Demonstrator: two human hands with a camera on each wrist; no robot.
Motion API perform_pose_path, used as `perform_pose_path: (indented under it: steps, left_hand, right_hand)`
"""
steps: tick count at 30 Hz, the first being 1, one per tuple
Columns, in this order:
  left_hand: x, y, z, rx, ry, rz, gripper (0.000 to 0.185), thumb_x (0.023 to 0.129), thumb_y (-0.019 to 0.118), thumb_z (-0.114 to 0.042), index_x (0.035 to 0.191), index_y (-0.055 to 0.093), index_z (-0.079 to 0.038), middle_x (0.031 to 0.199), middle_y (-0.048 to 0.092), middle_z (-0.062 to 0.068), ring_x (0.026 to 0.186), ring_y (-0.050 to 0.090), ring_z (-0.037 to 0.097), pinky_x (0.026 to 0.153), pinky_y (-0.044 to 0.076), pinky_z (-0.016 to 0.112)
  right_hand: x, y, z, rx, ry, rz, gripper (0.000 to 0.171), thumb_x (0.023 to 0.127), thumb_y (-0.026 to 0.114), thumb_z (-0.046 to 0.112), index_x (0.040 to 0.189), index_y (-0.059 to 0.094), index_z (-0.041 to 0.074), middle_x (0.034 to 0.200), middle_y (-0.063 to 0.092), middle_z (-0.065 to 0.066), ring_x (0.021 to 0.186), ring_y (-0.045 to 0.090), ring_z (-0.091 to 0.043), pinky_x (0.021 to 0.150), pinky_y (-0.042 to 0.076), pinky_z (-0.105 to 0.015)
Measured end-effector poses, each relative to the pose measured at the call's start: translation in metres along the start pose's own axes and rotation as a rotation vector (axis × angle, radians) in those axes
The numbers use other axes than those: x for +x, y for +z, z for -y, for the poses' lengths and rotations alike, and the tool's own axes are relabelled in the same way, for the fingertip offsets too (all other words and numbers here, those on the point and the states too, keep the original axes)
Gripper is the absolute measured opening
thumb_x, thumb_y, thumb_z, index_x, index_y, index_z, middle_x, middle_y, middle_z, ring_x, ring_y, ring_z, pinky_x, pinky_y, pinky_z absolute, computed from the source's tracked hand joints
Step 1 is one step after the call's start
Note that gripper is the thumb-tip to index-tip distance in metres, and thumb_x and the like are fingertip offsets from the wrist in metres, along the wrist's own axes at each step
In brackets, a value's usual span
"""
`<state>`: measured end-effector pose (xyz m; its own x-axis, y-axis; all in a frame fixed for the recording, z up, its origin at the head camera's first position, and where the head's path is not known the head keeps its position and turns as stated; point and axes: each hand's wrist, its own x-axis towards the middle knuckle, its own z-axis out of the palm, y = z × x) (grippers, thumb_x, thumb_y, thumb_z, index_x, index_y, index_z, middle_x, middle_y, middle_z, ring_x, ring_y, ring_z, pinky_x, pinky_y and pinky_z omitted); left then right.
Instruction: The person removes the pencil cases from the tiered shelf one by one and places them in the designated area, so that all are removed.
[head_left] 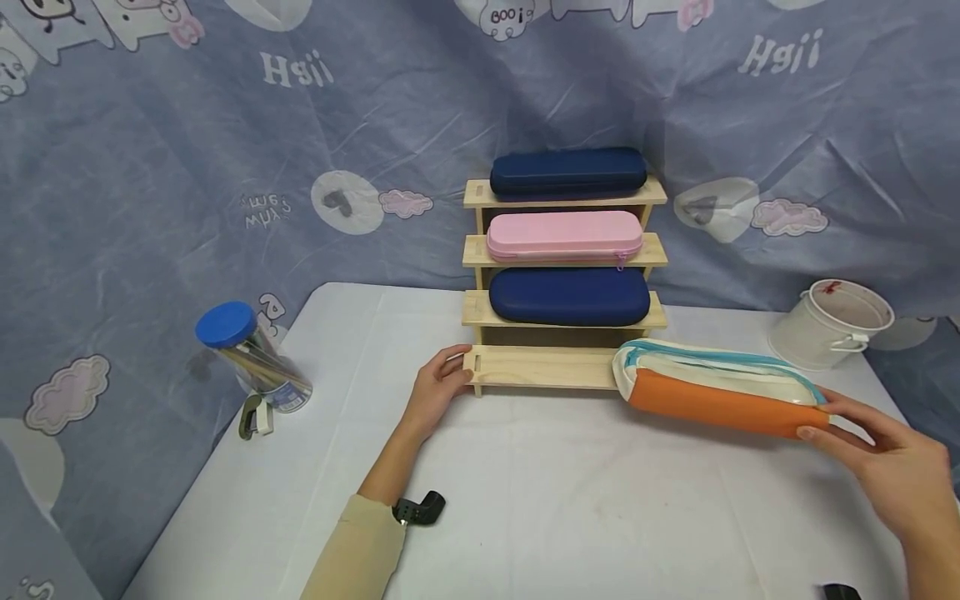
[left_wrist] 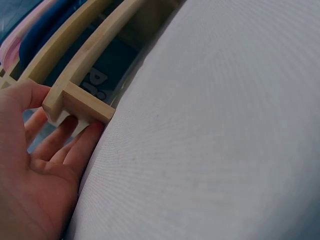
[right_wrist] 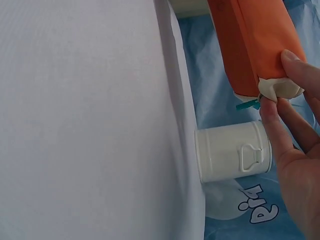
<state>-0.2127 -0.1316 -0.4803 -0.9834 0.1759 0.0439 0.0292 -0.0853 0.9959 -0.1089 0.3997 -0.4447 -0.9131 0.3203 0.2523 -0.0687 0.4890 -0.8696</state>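
Observation:
A tiered wooden rack [head_left: 551, 367] stands at the table's back, its lowest shelf partly covered at the right. My left hand [head_left: 438, 392] grips that shelf's left end, thumb on the near side and fingertips against the end piece in the left wrist view. With thumb and fingers, my right hand [head_left: 892, 458] pinches the right end of an orange and cream pencil case [head_left: 727, 404] with a teal zipper. The case's left end is over the lowest shelf's right part; whether it touches is unclear. A teal zipper pull [right_wrist: 247, 105] hangs at the pinched end.
Higher shelves hold a navy case [head_left: 570, 297], a pink case [head_left: 566, 233] and a dark blue case [head_left: 568, 173]. A white bucket [head_left: 806, 333] stands behind the right hand. At the left are a blue-lidded jar [head_left: 262, 367] and a small dark and white object [head_left: 257, 417].

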Motion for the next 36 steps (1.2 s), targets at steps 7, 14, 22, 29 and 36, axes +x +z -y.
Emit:
perform_pose_path:
  steps: [7, 14, 22, 29, 36]
  left_hand:
    - [-0.001, 0.001, 0.000, -0.017, -0.007, -0.008, 0.045, 0.092, 0.058, -0.001, 0.136, 0.049, 0.000, 0.131, 0.054, 0.021, 0.108, 0.061, 0.026, 0.089, 0.052, 0.047]
    - [-0.002, 0.001, 0.002, -0.028, -0.010, 0.007, 0.045, 0.092, 0.058, 0.000, 0.136, 0.049, 0.000, 0.132, 0.052, 0.022, 0.109, 0.061, 0.027, 0.090, 0.051, 0.049]
    - [0.000, 0.001, 0.001, -0.032, 0.014, 0.001, 0.045, 0.092, 0.057, 0.001, 0.135, 0.049, 0.001, 0.130, 0.054, 0.022, 0.106, 0.062, 0.027, 0.089, 0.051, 0.051]
    - [0.004, -0.002, 0.008, -0.026, -0.001, 0.022, 0.045, 0.093, 0.057, -0.001, 0.137, 0.048, -0.001, 0.132, 0.053, 0.021, 0.107, 0.061, 0.026, 0.090, 0.051, 0.050]
    - [0.011, -0.005, 0.027, -0.036, 0.013, -0.027, 0.042, 0.092, 0.060, -0.004, 0.134, 0.054, -0.009, 0.129, 0.056, 0.017, 0.108, 0.061, 0.027, 0.087, 0.054, 0.044]
  right_hand:
    - [0.000, -0.009, -0.009, -0.049, 0.095, -0.020, 0.048, 0.078, 0.078, 0.000, 0.124, 0.063, 0.003, 0.128, 0.053, 0.021, 0.112, 0.047, 0.009, 0.072, 0.043, -0.001]
    - [-0.003, -0.018, -0.016, -0.030, 0.029, -0.066, 0.045, 0.079, 0.075, -0.006, 0.121, 0.062, -0.004, 0.119, 0.057, 0.023, 0.119, 0.044, 0.003, 0.079, 0.040, 0.000]
    - [0.001, -0.022, -0.025, 0.059, -0.051, -0.095, 0.041, 0.074, 0.069, -0.022, 0.113, 0.062, -0.014, 0.115, 0.061, 0.018, 0.112, 0.051, -0.001, 0.077, 0.045, -0.005]
    - [0.002, -0.025, -0.034, 0.035, 0.040, -0.148, 0.045, 0.077, 0.069, -0.019, 0.120, 0.063, -0.007, 0.113, 0.059, 0.023, 0.111, 0.049, 0.003, 0.081, 0.038, -0.001]
    - [0.003, -0.027, -0.047, 0.034, 0.124, -0.173, 0.047, 0.078, 0.072, -0.013, 0.122, 0.065, 0.002, 0.113, 0.057, 0.028, 0.107, 0.047, 0.008, 0.090, 0.033, -0.001]
